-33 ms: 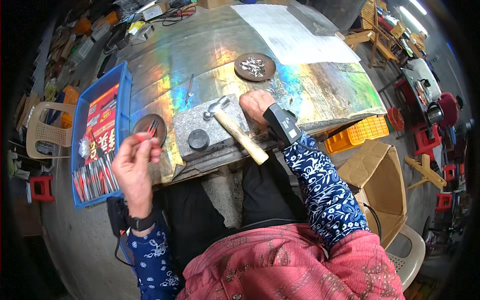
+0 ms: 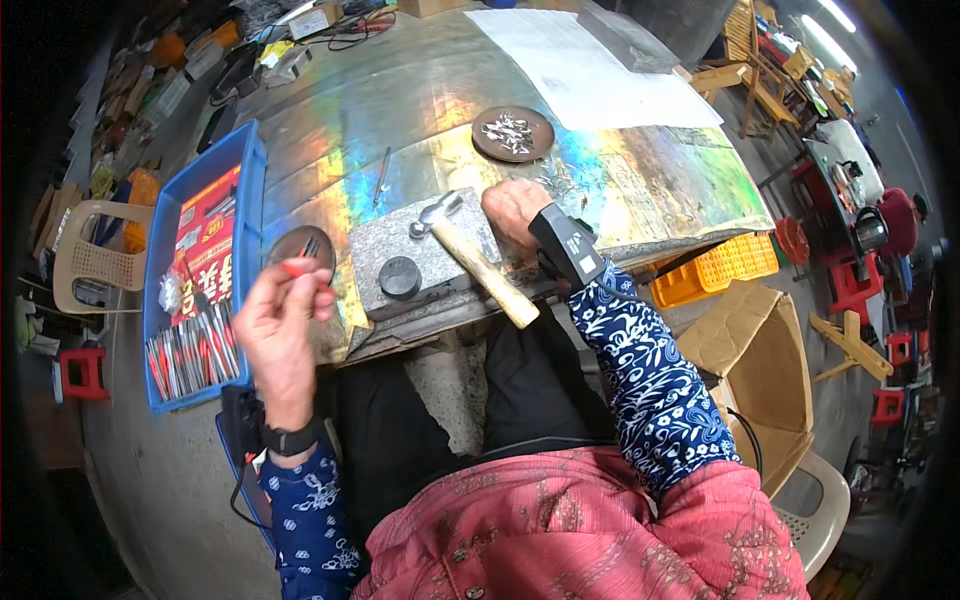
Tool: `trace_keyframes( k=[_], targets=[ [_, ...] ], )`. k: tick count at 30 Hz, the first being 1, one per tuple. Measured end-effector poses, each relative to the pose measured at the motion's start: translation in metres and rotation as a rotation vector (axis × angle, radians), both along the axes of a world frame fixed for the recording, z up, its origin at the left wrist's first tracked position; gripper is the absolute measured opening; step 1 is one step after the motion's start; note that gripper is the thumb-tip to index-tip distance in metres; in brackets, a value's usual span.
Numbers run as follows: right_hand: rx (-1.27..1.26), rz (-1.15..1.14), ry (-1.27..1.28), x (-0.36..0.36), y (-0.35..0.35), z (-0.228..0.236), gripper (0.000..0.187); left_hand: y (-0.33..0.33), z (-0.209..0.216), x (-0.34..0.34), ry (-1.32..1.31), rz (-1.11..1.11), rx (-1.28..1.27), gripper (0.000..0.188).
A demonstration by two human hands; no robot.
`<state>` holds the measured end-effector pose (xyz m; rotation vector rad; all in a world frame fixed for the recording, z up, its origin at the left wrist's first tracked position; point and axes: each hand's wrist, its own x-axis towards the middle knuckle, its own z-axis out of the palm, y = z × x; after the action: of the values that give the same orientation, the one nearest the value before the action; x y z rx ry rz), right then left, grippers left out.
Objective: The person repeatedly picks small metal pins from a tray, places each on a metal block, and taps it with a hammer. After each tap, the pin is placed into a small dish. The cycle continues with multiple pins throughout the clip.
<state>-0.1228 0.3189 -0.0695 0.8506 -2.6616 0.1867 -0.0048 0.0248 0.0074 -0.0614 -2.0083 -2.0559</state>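
My left hand (image 2: 280,315) is closed in a pinch on a small red piece (image 2: 297,267), its kind unclear. The hand is held over the near edge of a round dark dish (image 2: 290,243) with thin dark pieces in it. A grey stone block (image 2: 385,245) lies to the right of that dish. On the block are a hammer (image 2: 470,258) with a pale wooden handle jutting past the near edge, and a black round cylinder (image 2: 400,278). My right hand (image 2: 516,208) rests with curled fingers by the block's far right corner; whatever its fingers hold is hidden.
A blue tray (image 2: 250,185) at the left holds several slim red and silver pieces (image 2: 195,352). A brown dish (image 2: 488,147) of small shiny bits stands beyond my right hand, with loose bits (image 2: 560,180) beside it. A slim rod (image 2: 381,177) lies behind the block. A cardboard box (image 2: 740,345) stands at right.
My left hand has shifted slightly to the right, still pinching the red piece. My right hand, the hammer and the block look the same.
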Motion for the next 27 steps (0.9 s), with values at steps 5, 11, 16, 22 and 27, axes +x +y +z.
trace_keyframes(
  k=[5,11,16,22,27],
  targets=[
    [-0.097,0.096,0.113,0.010,0.010,0.003,0.010,0.025,-0.014,-0.007,0.014,-0.066,-0.063,0.009],
    [-0.268,-0.185,-0.221,0.043,0.017,0.035,0.021,0.032,-0.030,-0.009,0.098,0.021,-0.177,0.009],
    [-0.486,-0.173,-0.185,0.069,-0.001,0.056,0.010,0.034,-0.033,-0.006,0.078,0.064,-0.263,0.011],
    [-0.742,-0.083,-0.254,0.096,-0.018,0.076,0.009,0.038,-0.035,-0.007,0.182,0.120,-0.337,0.012],
    [-0.702,-0.009,-0.196,0.117,-0.030,0.089,0.009,0.043,-0.034,-0.001,0.167,0.182,-0.276,0.016]
  ],
)
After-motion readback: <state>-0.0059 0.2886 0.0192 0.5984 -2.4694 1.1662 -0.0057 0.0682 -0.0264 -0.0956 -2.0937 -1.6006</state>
